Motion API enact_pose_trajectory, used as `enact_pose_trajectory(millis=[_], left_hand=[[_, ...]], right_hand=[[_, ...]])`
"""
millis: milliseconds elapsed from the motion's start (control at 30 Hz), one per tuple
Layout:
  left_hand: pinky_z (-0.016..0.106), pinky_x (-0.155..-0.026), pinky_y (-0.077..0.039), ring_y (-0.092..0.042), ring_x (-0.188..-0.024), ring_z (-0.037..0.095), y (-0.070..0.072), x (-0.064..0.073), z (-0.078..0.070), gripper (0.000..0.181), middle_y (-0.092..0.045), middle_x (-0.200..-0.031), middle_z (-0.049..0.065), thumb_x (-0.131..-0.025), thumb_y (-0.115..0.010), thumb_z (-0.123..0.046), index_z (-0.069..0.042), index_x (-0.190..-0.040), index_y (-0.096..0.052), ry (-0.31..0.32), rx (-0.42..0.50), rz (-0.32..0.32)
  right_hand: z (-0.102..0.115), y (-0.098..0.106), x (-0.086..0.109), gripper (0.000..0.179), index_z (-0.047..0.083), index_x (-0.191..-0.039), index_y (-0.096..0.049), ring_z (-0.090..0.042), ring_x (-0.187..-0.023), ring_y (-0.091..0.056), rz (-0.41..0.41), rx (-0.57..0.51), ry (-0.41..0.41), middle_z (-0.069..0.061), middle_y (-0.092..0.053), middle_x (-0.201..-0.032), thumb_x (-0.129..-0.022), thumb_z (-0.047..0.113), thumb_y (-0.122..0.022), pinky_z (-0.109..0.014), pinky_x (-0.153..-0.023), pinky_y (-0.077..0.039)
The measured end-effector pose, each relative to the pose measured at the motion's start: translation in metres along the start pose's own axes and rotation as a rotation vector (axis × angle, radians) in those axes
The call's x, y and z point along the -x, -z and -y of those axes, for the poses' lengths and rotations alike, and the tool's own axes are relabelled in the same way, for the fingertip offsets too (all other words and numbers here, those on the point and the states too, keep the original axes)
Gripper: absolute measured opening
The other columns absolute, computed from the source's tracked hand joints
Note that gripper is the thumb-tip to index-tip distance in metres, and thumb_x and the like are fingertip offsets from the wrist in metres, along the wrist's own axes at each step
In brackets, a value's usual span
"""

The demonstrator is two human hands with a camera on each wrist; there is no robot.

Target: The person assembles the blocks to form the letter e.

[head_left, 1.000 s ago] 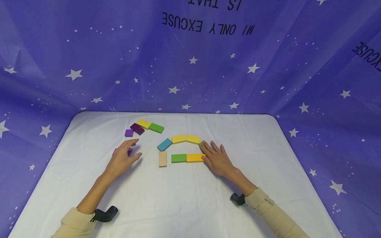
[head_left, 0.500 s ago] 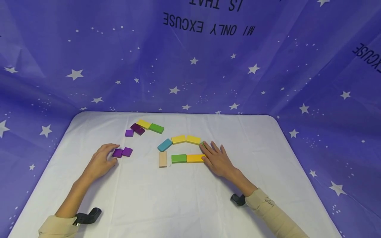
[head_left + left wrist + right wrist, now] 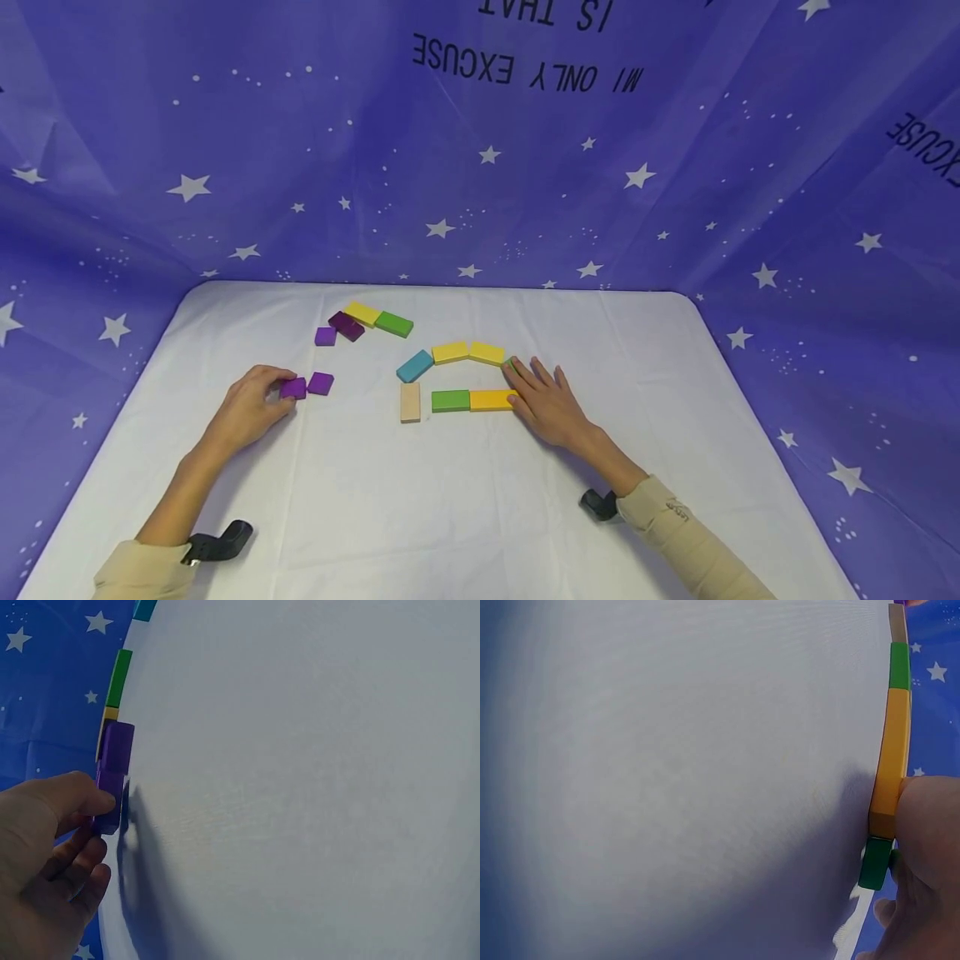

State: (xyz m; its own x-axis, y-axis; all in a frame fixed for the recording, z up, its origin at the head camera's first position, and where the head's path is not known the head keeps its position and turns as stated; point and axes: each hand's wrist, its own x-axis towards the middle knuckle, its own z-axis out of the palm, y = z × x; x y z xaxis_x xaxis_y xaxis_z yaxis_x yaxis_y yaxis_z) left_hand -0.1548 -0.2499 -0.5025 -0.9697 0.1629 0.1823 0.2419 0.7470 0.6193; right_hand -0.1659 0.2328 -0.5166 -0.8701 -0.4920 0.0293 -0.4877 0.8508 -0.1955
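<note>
My left hand pinches a small purple block between thumb and finger; the left wrist view shows the thumb on that block. A second purple block lies just right of it. My right hand lies with fingers spread over the right end of a block outline. Its thumb touches an orange block, and its fingers mostly cover a green block. Another green block shows at the orange block's end in the right wrist view; the hand hides it in the head view.
The outline also has a green block, a beige block, a blue block and two yellow blocks. Farther back left lie purple, dark purple, yellow and green blocks on the white tabletop.
My left hand has moved left from above the purple blocks and now grips the left one, which has shifted slightly left. The right hand stays in place.
</note>
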Motion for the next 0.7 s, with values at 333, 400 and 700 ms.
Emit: enact_pose_trajectory(millis=[333, 400, 700], left_hand=[[0.055, -0.082, -0.047, -0.058, -0.096, 0.041, -0.002, -0.007, -0.027, 0.034, -0.058, -0.111, 0.026, -0.079, -0.075, 0.001, 0.006, -0.111, -0.063, -0.033, 0.031, -0.040], [0.055, -0.083, -0.047, -0.059, -0.096, 0.040, -0.006, -0.011, -0.036, 0.034, -0.058, -0.111, 0.025, -0.079, -0.076, 0.002, 0.005, -0.111, -0.064, -0.050, 0.047, -0.038], [0.051, -0.087, -0.050, -0.064, -0.097, 0.034, -0.049, -0.018, -0.074, 0.035, -0.065, -0.109, 0.019, -0.081, -0.079, -0.001, 0.004, -0.114, -0.067, -0.086, 0.131, 0.015]], right_hand=[[0.000, 0.000, 0.000, 0.056, 0.015, -0.157, -0.032, -0.038, -0.147, -0.020, 0.001, -0.005, -0.009, -0.007, -0.027, -0.161, -0.107, 0.038, -0.042, -0.070, -0.111, -0.013], [0.001, 0.001, 0.000, 0.056, 0.015, -0.158, -0.031, -0.038, -0.147, -0.020, 0.007, -0.006, -0.010, -0.006, -0.027, -0.161, -0.107, 0.038, -0.041, -0.070, -0.111, -0.013], [0.002, 0.000, -0.001, 0.057, 0.014, -0.157, -0.031, -0.038, -0.147, -0.019, 0.015, 0.002, -0.008, -0.007, -0.027, -0.161, -0.107, 0.038, -0.043, -0.070, -0.111, -0.013]])
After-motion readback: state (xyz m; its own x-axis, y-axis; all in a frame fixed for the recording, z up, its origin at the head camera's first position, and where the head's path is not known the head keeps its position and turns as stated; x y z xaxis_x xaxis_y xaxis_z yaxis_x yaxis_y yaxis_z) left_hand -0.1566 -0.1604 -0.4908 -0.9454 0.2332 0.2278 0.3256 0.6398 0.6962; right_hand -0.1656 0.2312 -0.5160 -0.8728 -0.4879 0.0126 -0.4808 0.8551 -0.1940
